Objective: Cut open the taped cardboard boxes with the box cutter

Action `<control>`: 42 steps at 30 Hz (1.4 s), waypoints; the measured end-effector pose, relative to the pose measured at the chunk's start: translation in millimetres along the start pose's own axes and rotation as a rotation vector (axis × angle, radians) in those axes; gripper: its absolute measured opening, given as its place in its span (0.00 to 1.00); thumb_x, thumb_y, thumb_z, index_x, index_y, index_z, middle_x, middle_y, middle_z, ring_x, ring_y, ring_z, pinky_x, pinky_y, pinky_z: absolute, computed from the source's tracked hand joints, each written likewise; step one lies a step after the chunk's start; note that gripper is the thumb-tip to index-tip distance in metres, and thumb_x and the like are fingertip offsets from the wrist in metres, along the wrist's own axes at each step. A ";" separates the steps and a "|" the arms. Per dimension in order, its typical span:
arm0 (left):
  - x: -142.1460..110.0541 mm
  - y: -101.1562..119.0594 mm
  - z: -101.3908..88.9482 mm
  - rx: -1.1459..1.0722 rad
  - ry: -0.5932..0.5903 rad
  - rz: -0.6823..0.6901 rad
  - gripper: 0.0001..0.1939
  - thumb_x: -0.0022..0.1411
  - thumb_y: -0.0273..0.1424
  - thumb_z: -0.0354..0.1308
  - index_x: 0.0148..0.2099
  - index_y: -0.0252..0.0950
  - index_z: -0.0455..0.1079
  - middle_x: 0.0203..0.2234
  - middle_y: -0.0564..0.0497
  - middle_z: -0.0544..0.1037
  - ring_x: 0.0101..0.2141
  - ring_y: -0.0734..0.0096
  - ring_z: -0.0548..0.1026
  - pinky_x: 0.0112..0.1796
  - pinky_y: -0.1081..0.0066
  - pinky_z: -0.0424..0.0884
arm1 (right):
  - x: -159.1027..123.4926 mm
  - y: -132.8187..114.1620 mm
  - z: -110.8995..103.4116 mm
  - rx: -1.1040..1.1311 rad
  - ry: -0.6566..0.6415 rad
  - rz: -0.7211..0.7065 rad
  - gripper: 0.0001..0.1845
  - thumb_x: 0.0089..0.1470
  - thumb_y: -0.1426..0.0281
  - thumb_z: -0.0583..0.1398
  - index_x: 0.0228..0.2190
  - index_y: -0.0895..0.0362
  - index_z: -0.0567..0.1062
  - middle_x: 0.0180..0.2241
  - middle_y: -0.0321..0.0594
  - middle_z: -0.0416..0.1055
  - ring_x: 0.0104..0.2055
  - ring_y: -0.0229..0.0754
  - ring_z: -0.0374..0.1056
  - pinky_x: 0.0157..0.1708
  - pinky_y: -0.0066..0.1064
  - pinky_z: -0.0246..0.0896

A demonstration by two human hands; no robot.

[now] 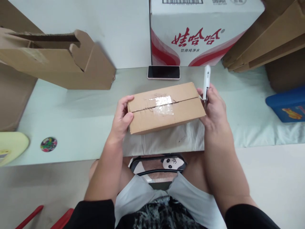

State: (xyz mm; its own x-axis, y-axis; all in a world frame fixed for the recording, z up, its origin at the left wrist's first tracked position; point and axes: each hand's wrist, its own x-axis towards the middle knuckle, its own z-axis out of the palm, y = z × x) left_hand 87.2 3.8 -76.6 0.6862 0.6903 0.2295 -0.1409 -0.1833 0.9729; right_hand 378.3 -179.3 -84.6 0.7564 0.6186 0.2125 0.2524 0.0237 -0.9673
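While person's left hand [121, 118] clasps one end of oblong brown cardboard box [147, 121], thumb uppermost, right hand [215, 108] curls round slim white knife-like tool [206, 79] at other end.

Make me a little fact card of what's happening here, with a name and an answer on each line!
Left hand: gripping the left end of a cardboard box
Right hand: holding a white utility knife by the box's right end
Box top: clear tape across the seam
Behind box: smartphone, water carton
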 end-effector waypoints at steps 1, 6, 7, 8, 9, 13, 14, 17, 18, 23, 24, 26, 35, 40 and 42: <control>-0.1 0.0 0.0 0.002 0.001 0.001 0.31 0.58 0.57 0.66 0.59 0.51 0.70 0.51 0.48 0.74 0.46 0.59 0.74 0.45 0.60 0.77 | 1.1 0.1 -2.1 0.052 0.020 0.018 0.27 0.63 0.43 0.53 0.53 0.47 0.69 0.45 0.41 0.78 0.30 0.38 0.71 0.26 0.32 0.64; 0.1 -0.2 1.3 0.016 0.011 0.009 0.32 0.58 0.60 0.64 0.59 0.51 0.70 0.51 0.48 0.74 0.45 0.60 0.74 0.44 0.61 0.77 | 5.2 -10.2 -11.8 0.285 0.158 0.130 0.22 0.59 0.45 0.57 0.47 0.43 0.73 0.53 0.40 0.76 0.38 0.44 0.72 0.31 0.35 0.64; 0.4 -0.2 1.6 0.016 0.009 0.016 0.32 0.59 0.60 0.64 0.60 0.52 0.70 0.51 0.48 0.74 0.44 0.60 0.74 0.44 0.61 0.77 | 6.2 -13.7 -12.9 0.325 0.181 0.133 0.20 0.59 0.45 0.58 0.47 0.41 0.73 0.52 0.38 0.76 0.37 0.43 0.71 0.31 0.35 0.62; 0.7 -0.1 1.9 0.015 0.005 0.025 0.32 0.59 0.60 0.64 0.60 0.52 0.69 0.50 0.48 0.74 0.44 0.60 0.74 0.44 0.62 0.76 | 7.1 -18.0 -13.3 0.361 0.211 0.127 0.19 0.59 0.46 0.59 0.46 0.41 0.73 0.50 0.37 0.76 0.34 0.41 0.69 0.30 0.34 0.60; 1.0 0.1 2.3 0.016 0.001 0.032 0.32 0.59 0.60 0.64 0.59 0.52 0.69 0.49 0.48 0.74 0.43 0.60 0.74 0.43 0.62 0.76 | 7.5 -23.4 -13.0 0.388 0.240 0.114 0.18 0.58 0.47 0.60 0.46 0.40 0.73 0.49 0.36 0.75 0.32 0.39 0.66 0.29 0.33 0.58; -0.6 2.0 5.0 0.037 0.001 0.030 0.33 0.58 0.61 0.63 0.59 0.51 0.69 0.49 0.48 0.74 0.44 0.60 0.74 0.42 0.62 0.76 | 0.8 -57.9 -5.3 0.438 0.291 0.027 0.18 0.53 0.50 0.64 0.42 0.43 0.72 0.41 0.35 0.72 0.26 0.36 0.58 0.25 0.33 0.53; -1.9 2.8 6.0 0.042 0.004 0.027 0.33 0.58 0.61 0.63 0.59 0.51 0.69 0.49 0.48 0.74 0.44 0.59 0.74 0.43 0.62 0.76 | -3.0 -68.4 -2.5 0.419 0.253 0.001 0.16 0.53 0.52 0.64 0.41 0.43 0.71 0.40 0.35 0.72 0.27 0.37 0.59 0.26 0.33 0.55; -6.8 5.0 9.3 0.040 0.008 0.033 0.31 0.60 0.59 0.63 0.60 0.52 0.68 0.51 0.48 0.74 0.46 0.58 0.74 0.45 0.61 0.75 | -16.3 -97.4 5.3 0.235 0.103 -0.092 0.12 0.55 0.53 0.63 0.38 0.43 0.70 0.38 0.36 0.71 0.30 0.41 0.65 0.27 0.36 0.61; -8.4 5.7 10.2 0.036 0.006 0.036 0.30 0.61 0.58 0.63 0.60 0.52 0.67 0.51 0.48 0.74 0.47 0.58 0.74 0.45 0.61 0.75 | -20.3 -105.3 7.4 0.168 0.063 -0.120 0.12 0.55 0.53 0.62 0.37 0.43 0.69 0.37 0.37 0.71 0.30 0.43 0.66 0.26 0.37 0.62; -12.5 6.9 11.4 0.056 -0.013 0.021 0.30 0.62 0.57 0.63 0.60 0.50 0.67 0.52 0.48 0.74 0.47 0.59 0.74 0.46 0.62 0.75 | -33.1 -131.0 18.6 0.202 0.010 -0.155 0.11 0.54 0.57 0.64 0.30 0.47 0.69 0.32 0.37 0.71 0.26 0.40 0.66 0.20 0.35 0.60; -12.9 7.0 11.2 0.063 -0.015 0.020 0.31 0.62 0.57 0.63 0.61 0.50 0.67 0.52 0.47 0.74 0.47 0.59 0.74 0.46 0.62 0.75 | -34.6 -133.8 21.4 0.238 0.003 -0.149 0.12 0.55 0.57 0.64 0.29 0.48 0.69 0.31 0.37 0.71 0.25 0.39 0.66 0.19 0.34 0.59; -13.6 7.1 10.6 0.073 -0.019 0.018 0.31 0.63 0.58 0.62 0.61 0.50 0.67 0.53 0.47 0.74 0.47 0.60 0.75 0.47 0.63 0.75 | -37.2 -136.5 27.0 0.288 -0.036 -0.132 0.12 0.57 0.58 0.63 0.27 0.50 0.70 0.30 0.37 0.71 0.23 0.37 0.66 0.18 0.32 0.57; -15.3 6.7 10.3 0.095 -0.028 0.022 0.31 0.64 0.57 0.61 0.62 0.49 0.66 0.55 0.47 0.74 0.48 0.58 0.75 0.49 0.61 0.75 | -42.1 -132.6 35.0 0.254 -0.085 0.042 0.16 0.56 0.55 0.66 0.25 0.52 0.73 0.24 0.35 0.73 0.19 0.35 0.65 0.16 0.29 0.56; -14.5 4.3 11.0 0.101 -0.017 0.033 0.31 0.63 0.58 0.61 0.62 0.49 0.66 0.54 0.47 0.74 0.47 0.59 0.74 0.48 0.61 0.75 | -44.8 -134.8 32.1 0.192 -0.166 0.071 0.16 0.57 0.56 0.67 0.25 0.53 0.76 0.26 0.36 0.75 0.24 0.37 0.69 0.20 0.29 0.59; -14.6 3.6 11.1 0.109 -0.012 0.039 0.31 0.63 0.58 0.61 0.62 0.50 0.66 0.54 0.47 0.74 0.47 0.59 0.74 0.47 0.62 0.74 | -45.6 -133.6 30.7 0.151 -0.178 0.061 0.17 0.58 0.55 0.67 0.25 0.53 0.76 0.26 0.36 0.75 0.25 0.37 0.69 0.21 0.30 0.60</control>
State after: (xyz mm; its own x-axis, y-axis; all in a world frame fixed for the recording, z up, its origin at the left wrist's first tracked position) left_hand 84.6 -14.6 -76.7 0.6901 0.6731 0.2659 -0.0894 -0.2852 0.9543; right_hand 291.6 -186.6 30.8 0.6454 0.7512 0.1387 0.1065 0.0913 -0.9901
